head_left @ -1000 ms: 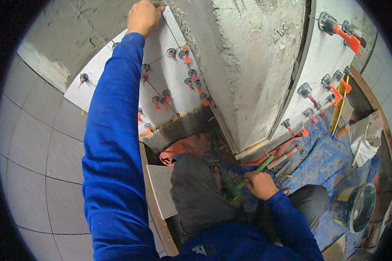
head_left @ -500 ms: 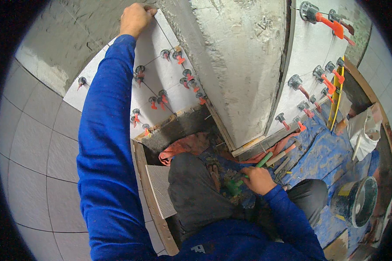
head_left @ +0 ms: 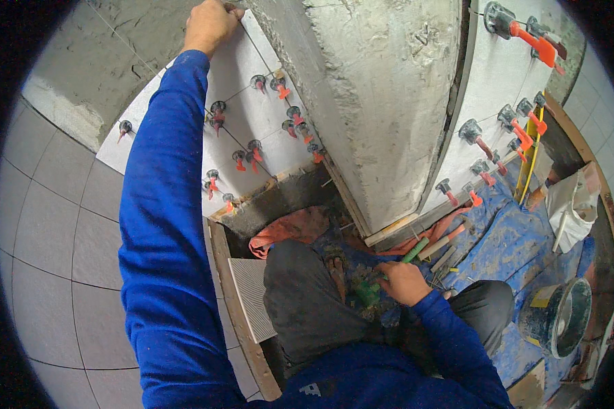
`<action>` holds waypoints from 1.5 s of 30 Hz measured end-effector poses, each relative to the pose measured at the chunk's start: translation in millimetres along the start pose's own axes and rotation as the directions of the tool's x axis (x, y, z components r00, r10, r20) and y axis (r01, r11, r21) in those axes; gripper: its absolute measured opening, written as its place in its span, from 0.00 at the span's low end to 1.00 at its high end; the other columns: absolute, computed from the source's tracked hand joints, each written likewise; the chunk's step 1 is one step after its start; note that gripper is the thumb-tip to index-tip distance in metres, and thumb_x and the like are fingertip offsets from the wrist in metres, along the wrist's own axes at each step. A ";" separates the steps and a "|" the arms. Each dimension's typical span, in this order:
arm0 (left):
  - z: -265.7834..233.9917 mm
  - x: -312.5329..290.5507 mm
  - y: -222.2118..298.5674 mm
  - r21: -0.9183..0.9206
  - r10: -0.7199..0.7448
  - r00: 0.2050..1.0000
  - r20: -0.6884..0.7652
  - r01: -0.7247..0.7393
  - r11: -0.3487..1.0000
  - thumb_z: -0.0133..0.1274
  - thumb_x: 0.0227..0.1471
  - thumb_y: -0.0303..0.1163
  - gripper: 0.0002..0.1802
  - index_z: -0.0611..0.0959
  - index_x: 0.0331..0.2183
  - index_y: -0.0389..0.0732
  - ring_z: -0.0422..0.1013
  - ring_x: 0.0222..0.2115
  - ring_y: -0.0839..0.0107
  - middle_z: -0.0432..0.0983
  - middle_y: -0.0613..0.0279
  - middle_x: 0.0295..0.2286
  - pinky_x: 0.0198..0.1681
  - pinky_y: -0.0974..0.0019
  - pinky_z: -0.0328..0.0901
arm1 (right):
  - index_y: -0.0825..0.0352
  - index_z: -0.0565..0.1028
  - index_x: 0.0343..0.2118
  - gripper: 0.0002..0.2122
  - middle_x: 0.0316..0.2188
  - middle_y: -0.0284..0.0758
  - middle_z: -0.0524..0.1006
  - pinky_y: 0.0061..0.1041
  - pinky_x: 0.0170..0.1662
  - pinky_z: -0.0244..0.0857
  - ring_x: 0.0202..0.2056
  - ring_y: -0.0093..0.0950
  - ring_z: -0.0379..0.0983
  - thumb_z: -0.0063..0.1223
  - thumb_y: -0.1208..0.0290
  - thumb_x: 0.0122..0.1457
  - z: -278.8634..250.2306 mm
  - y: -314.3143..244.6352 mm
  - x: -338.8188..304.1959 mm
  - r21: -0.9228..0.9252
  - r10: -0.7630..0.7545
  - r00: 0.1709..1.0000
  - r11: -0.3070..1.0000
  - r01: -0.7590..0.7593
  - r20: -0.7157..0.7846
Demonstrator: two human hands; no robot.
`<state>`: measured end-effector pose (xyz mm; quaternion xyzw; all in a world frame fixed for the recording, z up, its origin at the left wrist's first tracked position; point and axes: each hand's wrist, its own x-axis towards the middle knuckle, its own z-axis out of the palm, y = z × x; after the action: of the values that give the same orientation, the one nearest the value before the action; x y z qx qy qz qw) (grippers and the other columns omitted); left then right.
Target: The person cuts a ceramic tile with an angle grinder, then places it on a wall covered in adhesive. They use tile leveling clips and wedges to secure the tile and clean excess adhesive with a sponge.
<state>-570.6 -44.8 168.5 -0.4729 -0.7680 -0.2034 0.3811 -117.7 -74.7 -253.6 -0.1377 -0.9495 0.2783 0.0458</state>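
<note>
At the upper left my left hand (head_left: 210, 28) is closed over the top edge of a white wall tile (head_left: 252, 48), its fingers partly hidden behind the edge. Black-capped levelling clips with red wedges (head_left: 280, 86) sit along the joints of the tiles below it. Low between my knees, my right hand (head_left: 404, 283) is closed round a green tool (head_left: 368, 293). The tool's lower part is blurred, so its exact kind cannot be told. Just beyond that hand a green grip (head_left: 415, 251) shows; whether it belongs to the same tool is unclear.
A bare concrete pillar (head_left: 382, 102) stands between two tiled walls. More clips and wedges (head_left: 515, 123), a yellow level (head_left: 529, 160), a white sack (head_left: 574, 211) and a black bucket (head_left: 554, 317) are at right. Blue sheeting (head_left: 498, 232) covers the floor; a ribbed tile (head_left: 251, 296) leans by my leg.
The view has shifted slightly, with the pillar and right wall a little farther right. The green tool at my right hand is more blurred. My left hand stays on the tile edge.
</note>
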 end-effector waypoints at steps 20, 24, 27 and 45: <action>-4.8 -3.1 -26.8 -0.054 -0.004 0.995 0.101 0.010 0.998 0.65 0.52 0.44 0.17 0.90 0.42 0.46 0.81 0.39 0.51 0.85 0.46 0.35 0.46 0.55 0.73 | 0.64 0.79 0.42 0.12 0.32 0.46 0.82 0.46 0.36 0.75 0.35 0.46 0.81 0.58 0.64 0.58 -11.1 -14.3 2.6 -0.026 0.020 0.998 0.999 -0.018 0.062; -2.6 -10.5 -16.0 0.002 0.033 0.994 0.103 -0.033 0.999 0.67 0.50 0.42 0.17 0.91 0.40 0.44 0.82 0.38 0.53 0.85 0.48 0.35 0.46 0.56 0.73 | 0.64 0.79 0.42 0.12 0.31 0.45 0.82 0.47 0.36 0.75 0.34 0.47 0.81 0.58 0.63 0.58 -10.8 -12.8 2.0 -0.043 0.013 0.997 0.999 -0.010 0.073; -1.5 -10.8 -10.9 0.023 0.023 0.997 0.080 -0.025 0.999 0.68 0.48 0.42 0.17 0.91 0.39 0.44 0.81 0.39 0.53 0.85 0.49 0.34 0.46 0.55 0.73 | 0.64 0.78 0.44 0.14 0.32 0.46 0.81 0.47 0.37 0.74 0.35 0.48 0.80 0.59 0.63 0.58 -10.1 -11.8 2.1 -0.052 0.035 0.994 0.998 -0.030 0.101; 9.5 -26.5 -1.6 0.205 0.120 0.992 -0.046 -0.109 0.973 0.73 0.40 0.47 0.36 0.83 0.53 0.49 0.73 0.50 0.47 0.77 0.45 0.47 0.52 0.50 0.67 | 0.65 0.78 0.42 0.13 0.31 0.45 0.82 0.47 0.35 0.75 0.33 0.47 0.81 0.58 0.65 0.56 -6.4 -7.9 0.4 -0.053 0.017 0.996 0.998 -0.013 0.082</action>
<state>-568.7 -54.2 142.0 -0.4691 -0.7448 -0.1156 0.4603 -118.9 -77.6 -244.0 -0.1345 -0.9565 0.2589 0.0009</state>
